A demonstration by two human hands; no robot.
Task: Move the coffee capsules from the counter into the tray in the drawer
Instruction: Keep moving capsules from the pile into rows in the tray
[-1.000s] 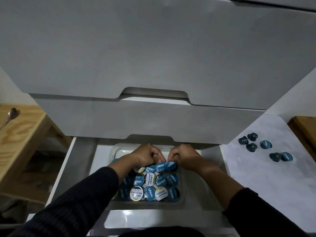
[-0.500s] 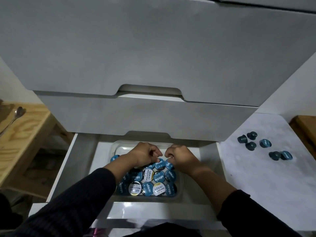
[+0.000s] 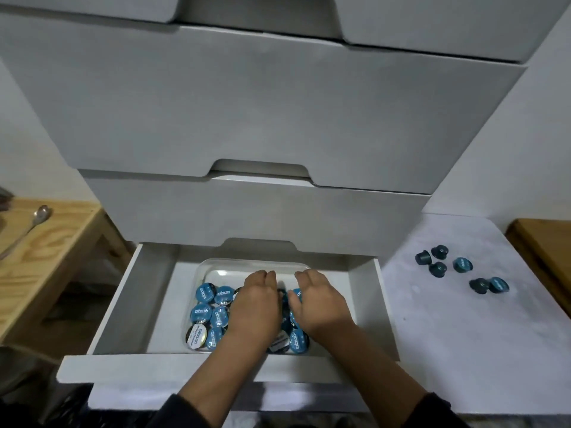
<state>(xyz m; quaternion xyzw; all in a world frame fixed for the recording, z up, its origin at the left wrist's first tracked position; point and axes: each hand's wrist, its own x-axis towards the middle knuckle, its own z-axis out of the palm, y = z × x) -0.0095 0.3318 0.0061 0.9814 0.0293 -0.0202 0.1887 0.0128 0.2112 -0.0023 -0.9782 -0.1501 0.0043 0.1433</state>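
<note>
A clear plastic tray (image 3: 216, 264) sits in the open white drawer (image 3: 148, 304), packed with several blue-lidded coffee capsules (image 3: 204, 294) and a few pale-lidded ones. Both of my hands lie palm down over the middle of the tray. My left hand (image 3: 256, 307) and my right hand (image 3: 318, 301) are side by side with the fingers stretched forward, resting on the capsules and hiding those beneath. No capsule shows in either grasp. Several dark blue capsules (image 3: 462, 264) lie loose on the white counter (image 3: 463, 335) to the right.
Closed white drawer fronts (image 3: 262, 118) overhang the open drawer from above. A wooden table (image 3: 46, 257) with a metal spoon (image 3: 40, 214) stands at the left. A wooden board (image 3: 543, 239) borders the counter at the far right.
My hands have gone from closed fists pinching at the capsules to flat, palm down over the tray. The camera view has tilted, showing more of the drawer.
</note>
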